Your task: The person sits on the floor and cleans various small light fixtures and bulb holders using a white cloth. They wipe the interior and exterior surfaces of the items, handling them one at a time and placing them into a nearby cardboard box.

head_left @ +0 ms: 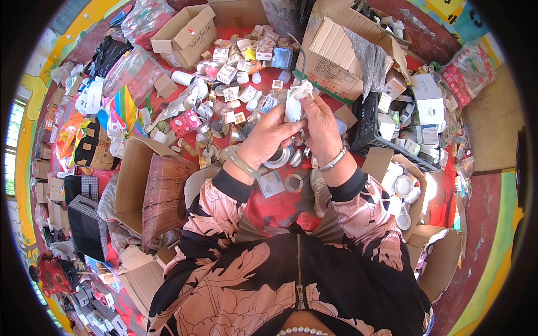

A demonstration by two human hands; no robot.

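Both hands meet in front of me at mid-height over the heap. My left hand (pixel 268 135) pinches the lower edge of a small white flat piece (pixel 293 108), its kind not clear. My right hand (pixel 321 121) closes on the same piece from the other side, with crumpled white material (pixel 302 89) bunched at the thumb. A thin grey cord or strip (pixel 303 57) curves up above the fingers; whether it belongs to the white piece I cannot tell. Below the hands lie a pale square packet (pixel 271 184) and a round ring-shaped thing (pixel 293 183).
Small boxes (pixel 226 74) and jars cover the red floor ahead. A black crate (pixel 364 126) full of packages stands at right, beside a large cardboard box (pixel 330 61). Open cartons (pixel 134 185) flank me on the left, and one with white round items (pixel 403 186) sits on the right.
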